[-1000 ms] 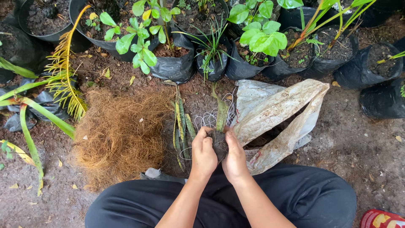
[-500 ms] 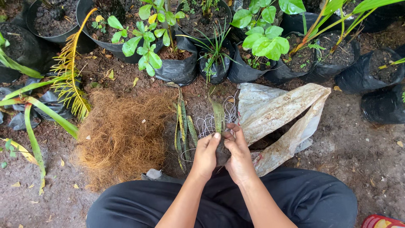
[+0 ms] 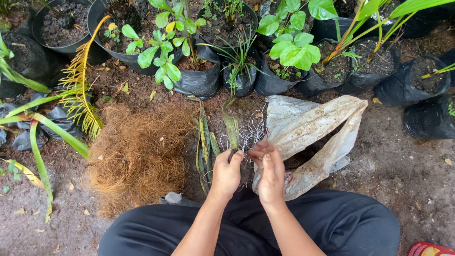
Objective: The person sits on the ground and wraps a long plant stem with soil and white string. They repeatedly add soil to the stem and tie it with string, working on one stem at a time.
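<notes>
A small plant cutting [image 3: 232, 128] with a dark root ball stands on the soil just past the knees. The left hand [image 3: 226, 173] grips its base; the right hand [image 3: 270, 171] pinches thin white string [image 3: 250, 133] beside it. Left lies brown coconut fibre [image 3: 140, 156], right a dirty white sack [image 3: 310, 135]; black nursery bags [image 3: 199, 80] stand beyond.

The fibre pile [image 3: 142, 156] lies on the ground left of the hands. The sack [image 3: 313, 137] lies to their right. The cuttings [image 3: 206, 147] lie between pile and sack. Pots [image 3: 199, 80] stand in a row behind them all.
</notes>
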